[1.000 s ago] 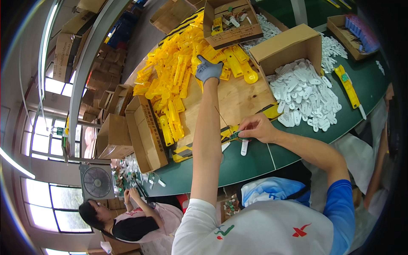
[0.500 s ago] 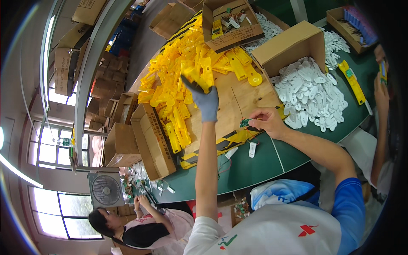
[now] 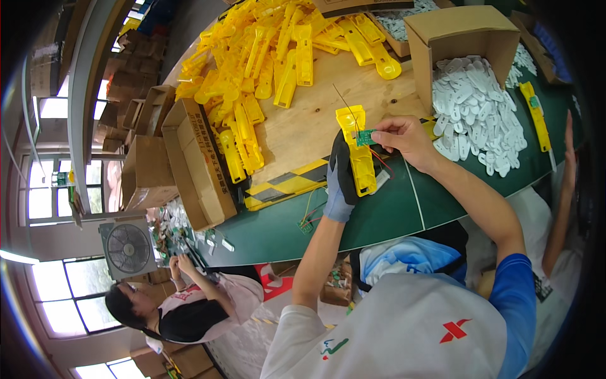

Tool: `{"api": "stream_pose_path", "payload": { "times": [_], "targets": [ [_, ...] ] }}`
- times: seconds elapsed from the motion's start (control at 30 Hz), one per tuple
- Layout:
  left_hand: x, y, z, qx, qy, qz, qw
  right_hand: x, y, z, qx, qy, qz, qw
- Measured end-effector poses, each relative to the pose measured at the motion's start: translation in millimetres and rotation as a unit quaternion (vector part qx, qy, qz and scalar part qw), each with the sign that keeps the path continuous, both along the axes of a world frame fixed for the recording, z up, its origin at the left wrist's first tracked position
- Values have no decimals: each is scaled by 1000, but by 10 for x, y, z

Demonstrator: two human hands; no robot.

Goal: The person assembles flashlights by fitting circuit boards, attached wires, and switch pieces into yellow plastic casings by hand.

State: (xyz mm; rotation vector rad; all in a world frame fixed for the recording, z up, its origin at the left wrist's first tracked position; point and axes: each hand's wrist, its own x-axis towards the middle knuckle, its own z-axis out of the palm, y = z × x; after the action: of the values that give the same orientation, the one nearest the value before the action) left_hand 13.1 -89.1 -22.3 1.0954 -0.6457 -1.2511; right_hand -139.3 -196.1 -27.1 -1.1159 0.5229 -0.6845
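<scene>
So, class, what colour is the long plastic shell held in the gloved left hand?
Bright yellow: the plastic shell in the left hand, clearest in the head view.

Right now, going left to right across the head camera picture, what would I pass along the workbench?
Open cardboard box → heap of yellow plastic shells → gloved left hand holding a yellow shell → bare right hand with a small green circuit board → pile of white plastic pieces.

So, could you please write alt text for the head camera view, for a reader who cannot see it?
A person's gloved left hand holds a long yellow plastic casing above a green table, while the bare right hand places a small green circuit board on it. Behind lie a heap of yellow casings and a pile of white plastic parts.
</scene>
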Motion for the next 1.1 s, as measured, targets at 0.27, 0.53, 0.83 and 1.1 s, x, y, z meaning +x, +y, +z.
{"api": "stream_pose_path", "payload": {
  "times": [0.27,0.53,0.83,1.1],
  "targets": [
    [-35,35,-103,-17,-24,-10,1000,65,75,74,-58,57,-38,996],
    [-22,27,-219,-4,-56,-14,998,38,67,47,-58,86,-43,994],
    [-78,59,-139,-11,-143,4,990,48,59,11,-85,88,-59,991],
    [-155,-27,-142,18,-112,92,989,99,149,1,-124,103,-79,984]
  ]
}}
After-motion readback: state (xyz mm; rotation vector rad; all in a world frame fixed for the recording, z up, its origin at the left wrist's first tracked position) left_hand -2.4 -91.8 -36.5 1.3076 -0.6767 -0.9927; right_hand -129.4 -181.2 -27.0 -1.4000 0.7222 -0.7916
